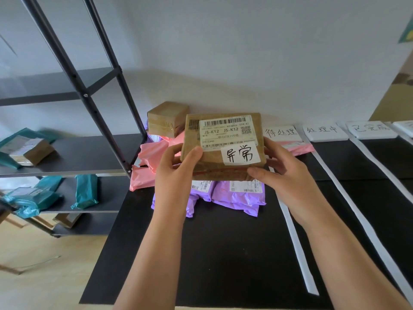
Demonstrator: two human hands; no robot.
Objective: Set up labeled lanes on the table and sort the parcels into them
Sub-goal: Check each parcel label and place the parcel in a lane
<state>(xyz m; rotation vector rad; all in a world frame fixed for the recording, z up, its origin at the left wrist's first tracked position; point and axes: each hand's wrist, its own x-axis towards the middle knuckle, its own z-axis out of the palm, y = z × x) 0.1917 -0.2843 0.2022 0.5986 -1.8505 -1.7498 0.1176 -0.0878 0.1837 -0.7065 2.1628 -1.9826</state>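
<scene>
Held box [223,144] hides parcel pile [237,198], rightmost label [405,127] cut off

The box [212,159] hides most fingers of the left hand [178,168] and right hand [288,175], and covers parts of the purple bags [239,198] and pink bags [149,157]. Fine print on its shipping label [228,132] is too small to read. Teal parcels [24,146] at the left are blurred. The fourth card [405,127] is cut by the right edge.
</scene>
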